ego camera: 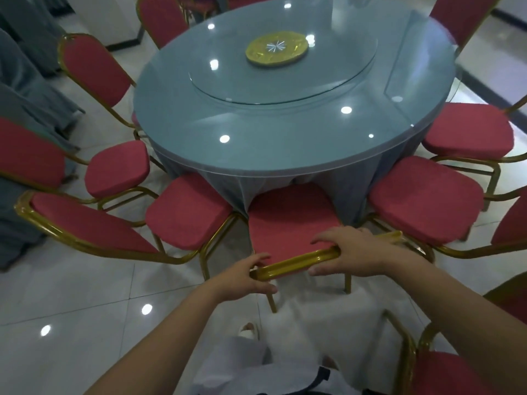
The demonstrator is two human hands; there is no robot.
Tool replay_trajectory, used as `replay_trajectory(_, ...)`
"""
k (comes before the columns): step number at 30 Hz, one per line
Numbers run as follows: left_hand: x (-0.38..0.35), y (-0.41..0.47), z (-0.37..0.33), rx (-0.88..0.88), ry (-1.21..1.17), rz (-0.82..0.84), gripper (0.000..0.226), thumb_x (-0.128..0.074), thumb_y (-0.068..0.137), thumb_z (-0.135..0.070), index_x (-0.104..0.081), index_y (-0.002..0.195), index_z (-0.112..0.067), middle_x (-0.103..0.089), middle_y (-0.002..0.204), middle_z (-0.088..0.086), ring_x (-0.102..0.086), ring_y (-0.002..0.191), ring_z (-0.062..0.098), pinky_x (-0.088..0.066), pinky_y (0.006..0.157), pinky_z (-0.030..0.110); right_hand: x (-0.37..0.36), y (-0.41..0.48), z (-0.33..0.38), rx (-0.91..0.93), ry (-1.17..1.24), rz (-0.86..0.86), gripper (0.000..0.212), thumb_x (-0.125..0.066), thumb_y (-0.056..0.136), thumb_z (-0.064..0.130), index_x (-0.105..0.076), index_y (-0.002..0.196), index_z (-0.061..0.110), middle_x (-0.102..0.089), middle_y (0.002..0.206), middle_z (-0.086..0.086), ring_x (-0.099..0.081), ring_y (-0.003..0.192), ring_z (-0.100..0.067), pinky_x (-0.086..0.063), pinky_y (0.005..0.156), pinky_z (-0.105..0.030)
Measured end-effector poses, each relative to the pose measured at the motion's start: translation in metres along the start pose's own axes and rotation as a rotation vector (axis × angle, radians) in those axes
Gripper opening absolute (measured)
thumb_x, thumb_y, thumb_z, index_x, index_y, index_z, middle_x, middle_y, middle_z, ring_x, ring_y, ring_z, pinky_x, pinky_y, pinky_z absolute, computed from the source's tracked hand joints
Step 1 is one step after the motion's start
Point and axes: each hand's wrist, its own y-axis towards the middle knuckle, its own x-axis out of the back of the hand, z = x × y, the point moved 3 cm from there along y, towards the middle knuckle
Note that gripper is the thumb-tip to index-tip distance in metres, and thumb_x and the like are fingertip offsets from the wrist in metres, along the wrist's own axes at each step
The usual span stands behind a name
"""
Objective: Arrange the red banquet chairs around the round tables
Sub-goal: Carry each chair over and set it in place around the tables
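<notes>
Hands are holding the gold metal top rail [299, 262] of a red padded banquet chair [291, 218]. This chair is standing at the near edge of the round table [256, 132], and the front of its seat is meeting the hanging grey-blue tablecloth [222, 183].

The left hand [248, 276] is gripping the rail's left corner, with fingers closing on it from in front and behind. The right hand [350, 252] is clasping the rail farther right in the same way, one digit reaching forward over the red backrest.

The table is carrying a round glass turntable [328, 75], and a gold disc [276, 49] is lying at its centre. More red chairs are ringing the table. One seat [185, 212] is sitting just beside the held chair on the left and another [425, 195] just beside it on the right (both are angling in toward the cloth). Others are standing farther round on each side.

Another red chair with a gold frame [445, 374] is showing at the lower right corner, under the person's right arm. Glossy white floor tiles [85, 295] are reflecting ceiling lights. A sandalled foot [249, 330] is showing below the arms, beside white clothing.
</notes>
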Motion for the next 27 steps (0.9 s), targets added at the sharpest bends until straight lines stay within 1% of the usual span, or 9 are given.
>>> replay_trajectory(2, 0.021, -0.006, 0.006, -0.032, 0.020, -0.045, 0.094, -0.075, 0.057, -0.075, -0.037, 0.139, -0.052, -0.044, 0.119, -0.032, -0.047, 0.112, -0.005, -0.039, 0.082, 0.016, -0.002, 0.013, 0.044, 0.079, 0.051, -0.051, 0.094, -0.037, 0.061, 0.098, -0.044, 0.138, 0.045, -0.050, 0.140, 0.015, -0.046, 0.128, -0.013, -0.034, 0.110, -0.046)
replay_trajectory(4, 0.049, -0.018, 0.019, -0.066, 0.008, -0.120, 0.085, -0.068, 0.063, -0.079, -0.036, 0.138, -0.055, -0.043, 0.117, -0.035, -0.045, 0.110, -0.005, -0.041, 0.079, 0.018, -0.006, 0.032, 0.085, 0.129, 0.135, -0.128, 0.077, -0.048, 0.072, 0.084, -0.048, 0.137, 0.041, -0.051, 0.140, 0.014, -0.046, 0.128, -0.012, -0.037, 0.109, -0.043)
replay_trajectory(6, 0.085, -0.032, 0.040, -0.080, -0.043, -0.201, 0.070, -0.068, 0.075, -0.066, -0.039, 0.137, -0.053, -0.043, 0.119, -0.034, -0.046, 0.111, -0.003, -0.045, 0.083, 0.024, -0.013, 0.058, 0.124, 0.135, 0.241, -0.190, 0.060, -0.057, 0.082, 0.067, -0.050, 0.135, 0.040, -0.051, 0.137, 0.016, -0.046, 0.126, -0.008, -0.039, 0.106, -0.037)
replay_trajectory(9, 0.146, -0.060, 0.081, -0.109, -0.212, -0.416, 0.047, -0.070, 0.087, -0.037, -0.053, 0.130, -0.044, -0.054, 0.129, -0.019, -0.050, 0.120, 0.004, -0.044, 0.093, 0.027, -0.032, 0.101, 0.179, 0.121, 0.390, -0.231, 0.048, -0.063, 0.085, 0.057, -0.054, 0.129, 0.041, -0.052, 0.128, 0.019, -0.049, 0.119, -0.003, -0.042, 0.096, -0.027)
replay_trajectory(11, 0.187, -0.087, 0.112, -0.137, -0.388, -0.573, 0.036, -0.069, 0.089, -0.025, -0.062, 0.121, -0.039, -0.063, 0.119, -0.012, -0.058, 0.114, 0.007, -0.050, 0.091, 0.026, -0.048, 0.128, 0.218, 0.115, 0.475, -0.221, 0.045, -0.065, 0.084, 0.054, -0.056, 0.127, 0.041, -0.051, 0.122, 0.024, -0.049, 0.117, -0.001, -0.043, 0.095, -0.026)
replay_trajectory(14, 0.242, -0.136, 0.169, -0.149, -0.510, -0.749, 0.032, -0.069, 0.089, -0.018, -0.066, 0.114, -0.037, -0.067, 0.112, -0.008, -0.062, 0.108, 0.006, -0.051, 0.086, 0.020, -0.065, 0.174, 0.288, 0.155, 0.506, -0.175, 0.039, -0.070, 0.085, 0.047, -0.057, 0.121, 0.044, -0.051, 0.118, 0.030, -0.049, 0.118, 0.002, -0.042, 0.097, -0.023)
replay_trajectory(17, 0.283, -0.182, 0.221, -0.150, -0.554, -0.835, 0.031, -0.070, 0.086, -0.023, -0.067, 0.110, -0.043, -0.068, 0.109, -0.018, -0.059, 0.109, -0.004, -0.047, 0.096, 0.027, -0.069, 0.218, 0.360, 0.208, 0.496, -0.157, 0.043, -0.073, 0.084, 0.041, -0.059, 0.125, 0.036, -0.057, 0.123, 0.018, -0.053, 0.116, 0.000, -0.045, 0.101, -0.028)
replay_trajectory(19, 0.305, -0.206, 0.251, -0.128, -0.578, -0.881, 0.034, -0.068, 0.088, -0.020, -0.066, 0.108, -0.047, -0.067, 0.112, -0.024, -0.056, 0.112, -0.009, -0.046, 0.100, 0.029, -0.065, 0.244, 0.404, 0.261, 0.456, -0.141, 0.046, -0.074, 0.084, 0.040, -0.060, 0.126, 0.034, -0.058, 0.125, 0.013, -0.054, 0.114, -0.002, -0.045, 0.099, -0.028)
replay_trajectory(27, 0.378, -0.256, 0.351, 0.013, -0.655, -1.014, 0.035, -0.067, 0.090, -0.028, -0.061, 0.121, -0.043, -0.058, 0.124, -0.026, -0.049, 0.121, -0.007, -0.040, 0.104, 0.024, -0.058, 0.345, 0.553, 0.458, 0.361, -0.031, 0.033, -0.075, 0.084, 0.031, -0.065, 0.115, 0.037, -0.065, 0.117, 0.014, -0.059, 0.110, -0.006, -0.048, 0.099, -0.040)
